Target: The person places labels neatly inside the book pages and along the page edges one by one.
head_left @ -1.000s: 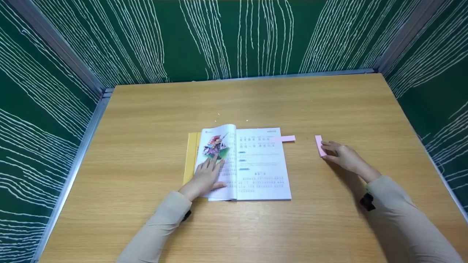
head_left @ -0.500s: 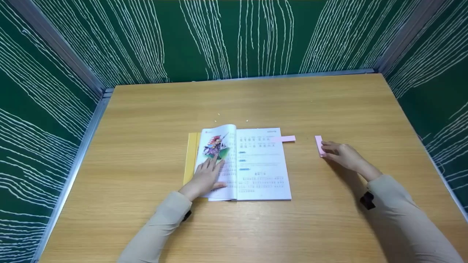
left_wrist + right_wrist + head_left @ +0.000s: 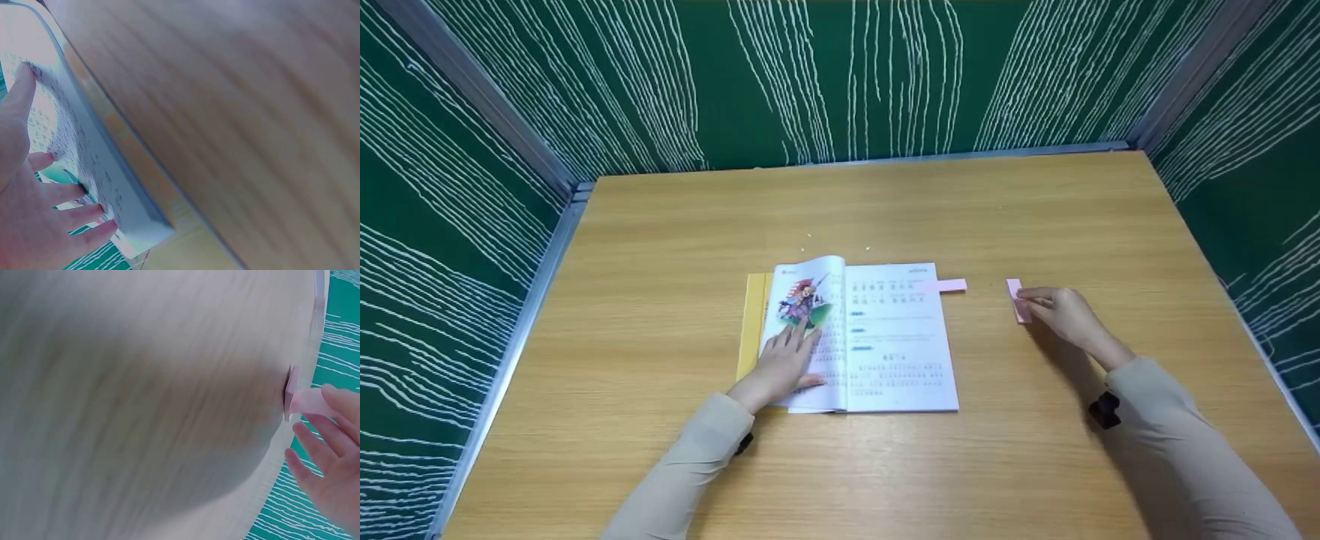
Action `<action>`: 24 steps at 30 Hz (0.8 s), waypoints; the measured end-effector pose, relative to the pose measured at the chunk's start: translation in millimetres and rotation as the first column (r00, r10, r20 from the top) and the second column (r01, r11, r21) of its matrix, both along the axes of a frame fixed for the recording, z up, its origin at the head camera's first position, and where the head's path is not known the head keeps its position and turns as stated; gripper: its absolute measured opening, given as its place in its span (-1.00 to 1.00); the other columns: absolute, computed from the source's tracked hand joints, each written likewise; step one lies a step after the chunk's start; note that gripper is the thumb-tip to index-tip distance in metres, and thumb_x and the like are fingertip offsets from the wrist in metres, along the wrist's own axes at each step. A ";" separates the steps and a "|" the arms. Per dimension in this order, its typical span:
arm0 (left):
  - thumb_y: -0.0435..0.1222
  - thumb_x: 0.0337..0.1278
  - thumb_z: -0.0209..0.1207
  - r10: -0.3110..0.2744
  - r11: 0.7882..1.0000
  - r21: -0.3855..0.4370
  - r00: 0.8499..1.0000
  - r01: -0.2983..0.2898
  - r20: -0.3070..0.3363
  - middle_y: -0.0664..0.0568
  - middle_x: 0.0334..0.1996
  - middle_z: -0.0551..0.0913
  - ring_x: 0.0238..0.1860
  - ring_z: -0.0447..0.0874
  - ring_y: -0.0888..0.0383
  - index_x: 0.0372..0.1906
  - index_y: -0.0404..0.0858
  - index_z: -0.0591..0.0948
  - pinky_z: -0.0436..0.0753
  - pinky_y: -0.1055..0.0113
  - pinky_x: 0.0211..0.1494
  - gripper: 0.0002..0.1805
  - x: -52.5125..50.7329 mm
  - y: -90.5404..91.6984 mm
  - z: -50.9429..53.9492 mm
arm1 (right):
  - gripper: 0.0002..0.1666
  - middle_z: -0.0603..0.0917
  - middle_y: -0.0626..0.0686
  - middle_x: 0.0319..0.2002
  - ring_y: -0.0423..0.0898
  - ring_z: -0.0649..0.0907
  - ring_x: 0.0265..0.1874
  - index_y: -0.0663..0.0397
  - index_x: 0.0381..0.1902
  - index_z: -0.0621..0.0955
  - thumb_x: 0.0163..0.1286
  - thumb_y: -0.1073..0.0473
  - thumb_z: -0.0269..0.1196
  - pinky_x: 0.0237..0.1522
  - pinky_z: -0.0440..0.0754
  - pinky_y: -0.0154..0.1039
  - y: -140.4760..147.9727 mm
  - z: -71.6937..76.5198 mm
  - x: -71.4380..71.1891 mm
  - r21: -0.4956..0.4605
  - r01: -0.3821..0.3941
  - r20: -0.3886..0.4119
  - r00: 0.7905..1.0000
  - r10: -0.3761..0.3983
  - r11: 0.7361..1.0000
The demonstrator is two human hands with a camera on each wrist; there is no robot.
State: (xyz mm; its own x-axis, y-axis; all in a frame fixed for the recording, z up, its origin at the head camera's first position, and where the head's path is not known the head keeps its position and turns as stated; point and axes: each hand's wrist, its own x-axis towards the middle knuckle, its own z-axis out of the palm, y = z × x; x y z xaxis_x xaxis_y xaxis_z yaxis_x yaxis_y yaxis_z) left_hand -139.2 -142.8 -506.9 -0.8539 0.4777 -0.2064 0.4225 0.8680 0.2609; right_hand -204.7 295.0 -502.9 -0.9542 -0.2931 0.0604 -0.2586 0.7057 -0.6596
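Green panels streaked with wavy white lines, beyond the book and off to both sides of it. Grey post at the corner, far right of the book. Wood-grain table under it.

Book: open, face up, printed lines and small blue headings on the right page. Left page bulging near the spine, colour drawing of a figure toward its top. Yellow cover sticking out past the book's left edge. Pink tab partly on the right page near its top, partly over the edge. Few white specks just beyond the book's far edge.

Left hand: resting on the book's left page, fingers spread, thumb toward the spine, fingertips at the drawing's lower part.

Pink pad: on the table, right of the book, apart from it, level with the upper half of the page.

Right hand: right of the book, at the pad. Pinching a pink slip between thumb and finger, slip curved, far end meeting the pad; can't tell if stuck on. Other fingers apart, loosely bent.

Beige sleeves on both arms, nearer side of the book.
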 end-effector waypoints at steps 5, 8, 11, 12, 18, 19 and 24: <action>0.18 -0.03 -0.01 0.005 1.000 -0.004 1.000 -0.005 0.011 -0.29 0.34 -0.10 0.29 -0.06 -0.26 0.33 -0.28 0.06 0.07 -0.09 0.26 -0.09 -0.6 0.3 -1.2 | -0.80 0.61 0.36 -0.24 0.21 0.56 -0.16 0.44 -0.25 0.60 0.18 0.43 0.12 -0.15 0.50 0.06 -3.3 1.3 -2.2 -0.022 0.078 -0.048 0.996 -0.079 0.997; 0.19 -0.03 -0.02 0.000 1.000 -0.009 1.000 0.000 0.005 -0.29 0.34 -0.10 0.28 -0.06 -0.27 0.33 -0.29 0.06 0.08 -0.09 0.25 -0.09 -0.6 0.2 -0.8 | -0.82 0.62 0.35 -0.27 0.20 0.57 -0.20 0.43 -0.29 0.60 0.18 0.41 0.13 -0.19 0.54 -0.02 -3.9 1.6 -3.6 -0.039 0.114 -0.060 0.991 -0.116 0.993; 0.18 -0.02 -0.02 -0.010 1.000 -0.004 1.000 0.010 -0.002 -0.30 0.33 -0.10 0.28 -0.05 -0.28 0.33 -0.30 0.06 0.10 -0.10 0.24 -0.09 -0.1 0.1 0.6 | -0.83 0.63 0.33 -0.30 0.14 0.59 -0.26 0.42 -0.30 0.60 0.20 0.38 0.14 -0.30 0.57 -0.38 -4.5 1.7 -4.5 -0.059 0.154 -0.040 0.987 -0.156 0.986; 0.18 -0.02 -0.02 -0.012 1.000 -0.001 1.000 0.012 -0.002 -0.30 0.33 -0.10 0.28 -0.05 -0.28 0.33 -0.30 0.06 0.10 -0.10 0.24 -0.09 0.1 0.0 1.0 | -0.82 0.63 0.33 -0.31 0.11 0.59 -0.28 0.42 -0.30 0.60 0.20 0.37 0.14 -0.35 0.52 -0.50 -4.6 1.8 -4.8 -0.061 0.165 -0.033 0.985 -0.167 0.984; 0.17 -0.01 -0.02 -0.013 1.000 0.010 1.000 0.013 0.008 -0.31 0.33 -0.10 0.28 -0.06 -0.29 0.33 -0.30 0.06 0.09 -0.10 0.24 -0.10 0.4 0.0 1.7 | -0.80 0.63 0.31 -0.33 -0.26 0.56 -0.44 0.40 -0.32 0.61 0.19 0.31 0.18 -0.46 0.40 -0.68 -6.3 2.7 -5.9 -0.101 0.221 -0.026 0.974 -0.224 0.970; 0.16 -0.01 -0.02 -0.012 1.000 0.011 1.000 0.012 0.011 -0.31 0.33 -0.11 0.28 -0.07 -0.29 0.33 -0.30 0.05 0.08 -0.10 0.24 -0.10 0.6 0.1 1.6 | -0.80 0.63 0.31 -0.33 -0.32 0.54 -0.46 0.40 -0.32 0.61 0.19 0.30 0.18 -0.46 0.41 -0.67 -6.4 3.1 -5.9 -0.112 0.229 -0.021 0.972 -0.232 0.967; 0.16 -0.01 -0.01 -0.002 1.000 0.010 1.000 0.001 0.028 -0.30 0.34 -0.13 0.29 -0.09 -0.27 0.34 -0.29 0.04 0.05 -0.10 0.26 -0.09 0.4 0.5 0.7 | -0.77 0.63 0.31 -0.33 -0.40 0.52 -0.49 0.39 -0.29 0.60 0.21 0.27 0.17 -0.47 0.45 -0.65 -6.3 3.6 -5.4 -0.152 0.267 0.018 0.963 -0.268 0.952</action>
